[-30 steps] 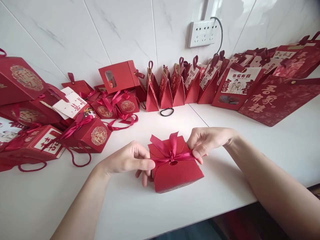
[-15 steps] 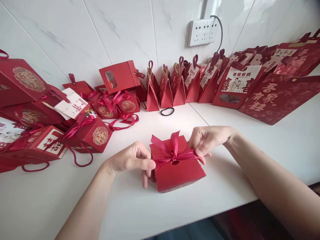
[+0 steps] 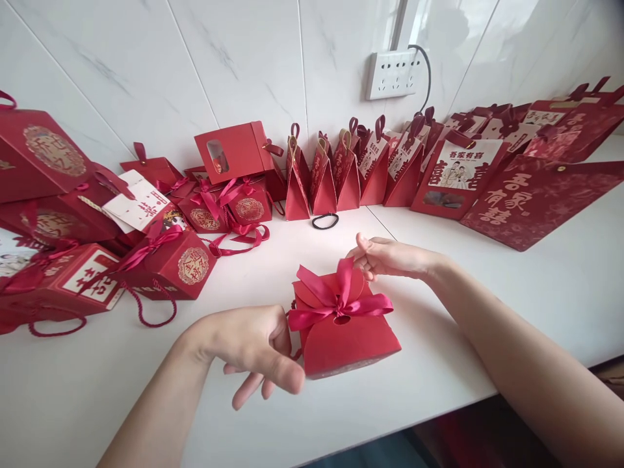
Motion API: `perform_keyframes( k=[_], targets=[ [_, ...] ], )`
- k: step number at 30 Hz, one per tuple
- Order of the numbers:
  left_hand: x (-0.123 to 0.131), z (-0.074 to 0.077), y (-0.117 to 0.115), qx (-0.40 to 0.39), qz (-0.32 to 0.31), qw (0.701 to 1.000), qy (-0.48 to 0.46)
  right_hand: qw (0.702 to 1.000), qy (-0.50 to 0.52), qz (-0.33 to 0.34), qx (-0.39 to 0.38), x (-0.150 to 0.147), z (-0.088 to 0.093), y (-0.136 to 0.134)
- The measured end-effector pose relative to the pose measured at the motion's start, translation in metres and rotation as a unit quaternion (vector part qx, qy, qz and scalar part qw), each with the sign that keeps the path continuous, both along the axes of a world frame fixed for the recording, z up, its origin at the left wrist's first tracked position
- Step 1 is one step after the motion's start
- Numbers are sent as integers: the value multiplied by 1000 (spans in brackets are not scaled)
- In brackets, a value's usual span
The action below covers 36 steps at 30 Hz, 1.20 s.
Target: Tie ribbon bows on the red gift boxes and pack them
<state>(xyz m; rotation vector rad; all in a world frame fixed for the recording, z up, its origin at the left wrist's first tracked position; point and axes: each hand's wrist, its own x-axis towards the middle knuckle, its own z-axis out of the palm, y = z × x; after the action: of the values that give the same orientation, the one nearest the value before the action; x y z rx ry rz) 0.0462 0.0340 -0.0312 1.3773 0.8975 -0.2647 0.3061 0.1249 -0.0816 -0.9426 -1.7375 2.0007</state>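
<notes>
A small red gift box (image 3: 348,341) with curved top flaps sits on the white counter (image 3: 273,260) in front of me. A red satin ribbon bow (image 3: 336,300) is tied on top of it. My left hand (image 3: 253,348) hovers just left of the box, fingers loosely spread and hanging down, holding nothing. My right hand (image 3: 390,258) is just behind the box's far right corner, fingers extended and apart from the ribbon.
Several red gift boxes (image 3: 170,260) with ribbons and cords are piled at the left. A row of red gift bags (image 3: 341,172) leans on the tiled wall, with larger bags (image 3: 531,195) at the right. A black hair tie (image 3: 325,221) lies behind the box. A socket (image 3: 394,73) is on the wall.
Both hands have let go of the ribbon ends. The left hand dropped down and opened, the right hand lifted back behind the box. The bow stands tied.
</notes>
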Motion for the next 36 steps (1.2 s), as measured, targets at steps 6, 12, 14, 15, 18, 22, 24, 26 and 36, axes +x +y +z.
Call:
perform_keyframes(
  k=[6,12,14,15,18,22,24,26,36],
  targets=[
    [6,-2,-1,22,20,999,-18,999,-16,38,15,2,3,-3],
    [-19,-6,16,212,233,948,35,988,-43,140,44,20,-1,5],
    [-25,-8,22,330,445,833,-6,992,-13,119,36,26,-4,10],
    [-26,-9,24,356,521,775,-36,996,11,83,31,26,-5,12],
    [-24,-10,24,321,563,750,-135,997,64,-42,18,22,-4,15],
    [-18,-9,18,229,357,887,-182,994,81,-65,44,14,2,8],
    [-16,-8,16,195,264,931,-161,994,89,-16,60,12,6,4],
    [-17,-6,15,171,210,952,-142,991,95,55,73,13,10,1],
    [-11,-5,8,21,34,999,5,950,-90,284,94,8,37,-27]
  ],
)
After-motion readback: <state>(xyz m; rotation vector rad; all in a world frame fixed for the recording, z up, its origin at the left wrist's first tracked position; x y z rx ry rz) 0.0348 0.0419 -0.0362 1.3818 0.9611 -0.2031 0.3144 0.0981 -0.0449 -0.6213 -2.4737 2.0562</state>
